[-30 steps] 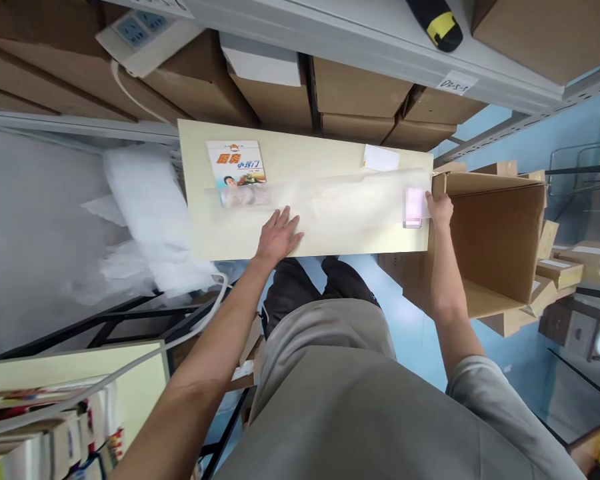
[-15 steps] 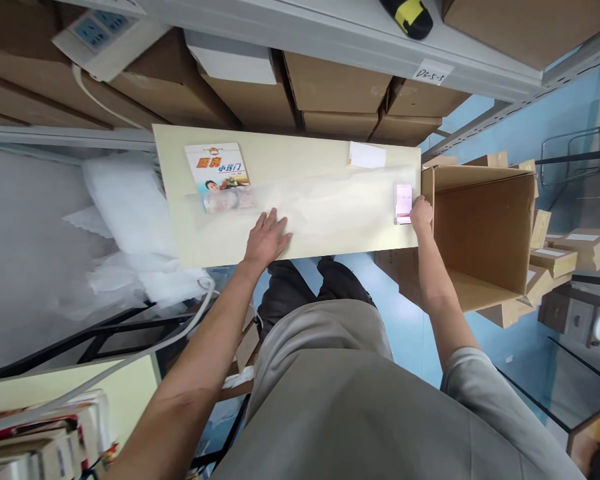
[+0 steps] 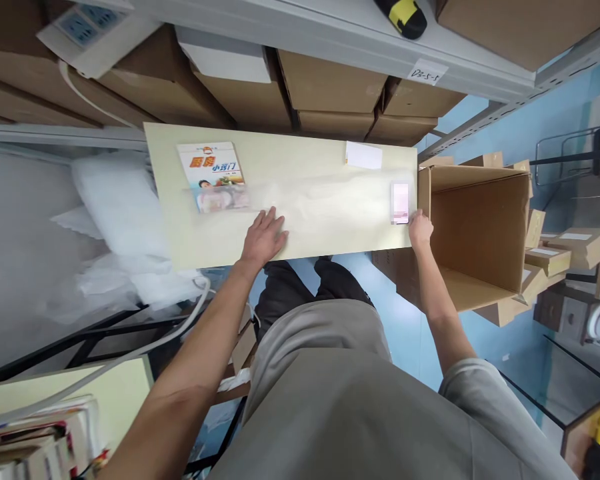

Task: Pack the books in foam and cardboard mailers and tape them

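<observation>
Clear film [image 3: 325, 200] lies lengthwise along the pale tabletop [image 3: 290, 148], outline faint, veiling part of a book [image 3: 211, 163]. The left hand [image 3: 264, 238] spreads near the tabletop's front edge; the right hand [image 3: 421, 231] curls at its right end, what it pinches unclear.

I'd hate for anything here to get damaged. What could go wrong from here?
The phone lies near the right end of the board, close beside the right hand; a knock might send it over the edge, perhaps toward the open box.

The clear film overlaps the lower part of the book, so a tug could drag it.
</observation>
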`<act>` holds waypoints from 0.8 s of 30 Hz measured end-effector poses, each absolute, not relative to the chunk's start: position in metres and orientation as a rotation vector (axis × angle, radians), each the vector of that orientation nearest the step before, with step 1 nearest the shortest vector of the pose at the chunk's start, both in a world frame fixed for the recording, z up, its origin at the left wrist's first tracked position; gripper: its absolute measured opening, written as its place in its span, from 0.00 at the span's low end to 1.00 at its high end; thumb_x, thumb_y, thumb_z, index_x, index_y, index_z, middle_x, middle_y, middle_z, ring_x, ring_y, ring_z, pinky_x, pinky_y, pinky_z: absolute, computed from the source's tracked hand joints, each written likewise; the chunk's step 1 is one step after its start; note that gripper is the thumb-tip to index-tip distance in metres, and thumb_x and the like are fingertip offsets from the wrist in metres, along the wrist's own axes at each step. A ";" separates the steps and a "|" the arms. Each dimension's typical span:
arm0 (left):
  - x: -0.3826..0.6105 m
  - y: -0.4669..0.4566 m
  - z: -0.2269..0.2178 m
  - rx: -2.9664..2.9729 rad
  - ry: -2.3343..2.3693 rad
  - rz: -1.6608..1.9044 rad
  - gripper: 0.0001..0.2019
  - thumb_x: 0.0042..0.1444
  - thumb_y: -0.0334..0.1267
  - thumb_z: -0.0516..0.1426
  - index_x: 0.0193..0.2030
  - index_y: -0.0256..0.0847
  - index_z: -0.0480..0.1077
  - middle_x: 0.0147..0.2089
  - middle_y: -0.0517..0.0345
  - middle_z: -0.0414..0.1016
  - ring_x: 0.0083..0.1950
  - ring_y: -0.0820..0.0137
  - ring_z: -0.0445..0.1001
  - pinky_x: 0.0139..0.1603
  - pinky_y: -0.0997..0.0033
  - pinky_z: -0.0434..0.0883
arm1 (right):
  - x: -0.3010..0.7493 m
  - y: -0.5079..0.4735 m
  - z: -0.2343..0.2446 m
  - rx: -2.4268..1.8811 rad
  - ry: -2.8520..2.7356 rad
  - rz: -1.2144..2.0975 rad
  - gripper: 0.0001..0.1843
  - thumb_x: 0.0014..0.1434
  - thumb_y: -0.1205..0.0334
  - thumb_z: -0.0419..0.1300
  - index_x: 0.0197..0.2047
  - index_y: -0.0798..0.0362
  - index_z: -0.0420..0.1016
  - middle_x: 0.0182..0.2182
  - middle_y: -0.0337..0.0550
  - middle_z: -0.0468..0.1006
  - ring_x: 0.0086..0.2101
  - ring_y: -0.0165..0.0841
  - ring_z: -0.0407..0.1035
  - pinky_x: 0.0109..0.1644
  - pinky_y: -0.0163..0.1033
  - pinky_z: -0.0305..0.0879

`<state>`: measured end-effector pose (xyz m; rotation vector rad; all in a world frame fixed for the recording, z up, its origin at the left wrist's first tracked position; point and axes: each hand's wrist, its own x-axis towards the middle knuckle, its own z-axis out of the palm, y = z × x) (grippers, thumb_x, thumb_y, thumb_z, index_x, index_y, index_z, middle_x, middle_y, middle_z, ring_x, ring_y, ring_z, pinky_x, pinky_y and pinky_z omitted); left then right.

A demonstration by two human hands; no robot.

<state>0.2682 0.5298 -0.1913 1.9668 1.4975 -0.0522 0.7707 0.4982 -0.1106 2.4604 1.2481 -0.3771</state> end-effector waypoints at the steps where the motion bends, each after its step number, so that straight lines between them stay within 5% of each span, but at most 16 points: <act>1: 0.269 0.531 -0.192 1.966 1.492 -0.040 0.32 0.72 0.45 0.54 0.79 0.37 0.72 0.91 0.43 0.54 0.92 0.45 0.49 0.90 0.35 0.57 | 0.765 0.498 -0.108 2.485 1.281 -0.365 0.22 0.78 0.71 0.49 0.67 0.62 0.77 0.54 0.71 0.87 0.53 0.55 0.86 0.56 0.55 0.82; 5: 0.276 0.532 -0.193 1.973 1.437 0.001 0.32 0.71 0.43 0.54 0.79 0.38 0.72 0.90 0.44 0.56 0.92 0.48 0.50 0.90 0.34 0.57 | 0.707 0.509 -0.114 2.479 1.740 -0.438 0.28 0.83 0.59 0.44 0.73 0.58 0.77 0.66 0.68 0.82 0.64 0.55 0.79 0.67 0.59 0.78; 8: 0.281 0.531 -0.193 1.970 1.446 0.020 0.30 0.73 0.42 0.52 0.77 0.35 0.74 0.90 0.42 0.56 0.92 0.47 0.49 0.89 0.35 0.56 | 0.636 0.520 -0.138 2.210 2.144 -0.630 0.34 0.83 0.47 0.49 0.83 0.54 0.67 0.83 0.62 0.63 0.82 0.57 0.56 0.84 0.65 0.59; 12: 0.278 0.526 -0.193 1.936 1.536 0.017 0.30 0.74 0.42 0.52 0.77 0.34 0.73 0.91 0.38 0.52 0.92 0.44 0.48 0.89 0.33 0.56 | 0.570 0.516 -0.171 2.108 2.126 -0.788 0.45 0.82 0.38 0.51 0.90 0.54 0.51 0.89 0.61 0.42 0.87 0.58 0.34 0.88 0.71 0.42; 16: 0.266 0.519 -0.193 1.882 1.560 0.046 0.30 0.74 0.42 0.52 0.79 0.36 0.72 0.91 0.41 0.51 0.92 0.44 0.49 0.89 0.33 0.57 | 0.561 0.495 -0.183 2.169 2.015 -0.786 0.46 0.83 0.39 0.50 0.91 0.55 0.47 0.89 0.63 0.36 0.87 0.59 0.30 0.87 0.74 0.40; 20: 0.250 0.521 -0.187 1.812 1.609 0.119 0.28 0.76 0.43 0.51 0.77 0.38 0.74 0.88 0.43 0.60 0.89 0.47 0.58 0.88 0.37 0.60 | 0.553 0.496 -0.174 2.184 1.945 -0.751 0.48 0.82 0.38 0.52 0.90 0.60 0.46 0.89 0.68 0.35 0.87 0.62 0.29 0.87 0.75 0.40; 24: 0.211 0.542 -0.181 1.615 1.977 0.321 0.29 0.77 0.43 0.50 0.79 0.35 0.70 0.84 0.37 0.66 0.86 0.46 0.62 0.89 0.38 0.57 | 0.494 0.523 -0.161 2.083 2.171 -0.847 0.44 0.83 0.39 0.50 0.90 0.54 0.51 0.89 0.60 0.42 0.87 0.59 0.34 0.87 0.73 0.46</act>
